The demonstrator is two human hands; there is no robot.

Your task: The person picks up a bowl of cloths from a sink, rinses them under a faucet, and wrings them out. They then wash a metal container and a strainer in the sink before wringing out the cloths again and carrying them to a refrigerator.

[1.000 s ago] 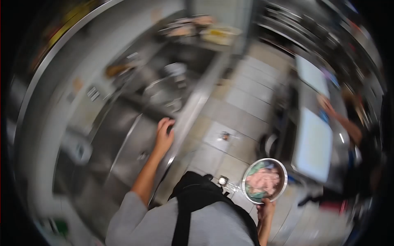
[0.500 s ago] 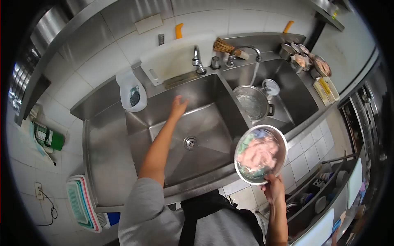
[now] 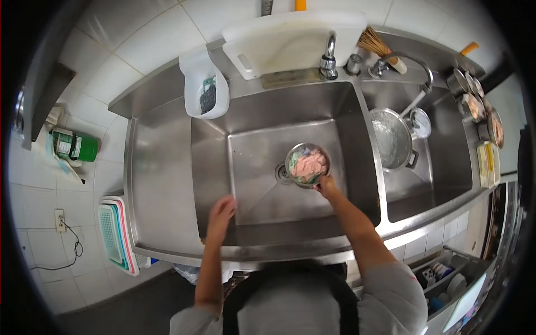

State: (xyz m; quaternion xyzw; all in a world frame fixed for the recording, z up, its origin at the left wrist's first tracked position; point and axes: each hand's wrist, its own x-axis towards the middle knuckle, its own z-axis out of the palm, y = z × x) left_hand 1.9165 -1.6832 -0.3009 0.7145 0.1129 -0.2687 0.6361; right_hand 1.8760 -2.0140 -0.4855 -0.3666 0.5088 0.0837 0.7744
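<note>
While your right hand (image 3: pixel 325 185) grips the near rim of the metal bowl (image 3: pixel 307 164) over the sink (image 3: pixel 251 139) drain, your left hand (image 3: pixel 221 212) rests open on the sink's near-left edge.

- steel bowl (image 3: pixel 307 164): silver, pink and pale green contents
- sink (image 3: pixel 262 139): grey steel
- bottle (image 3: pixel 74 146): green (white label)
- cutting board (image 3: pixel 290 42): white
- stacked trays (image 3: pixel 117 234): green, pink
</note>
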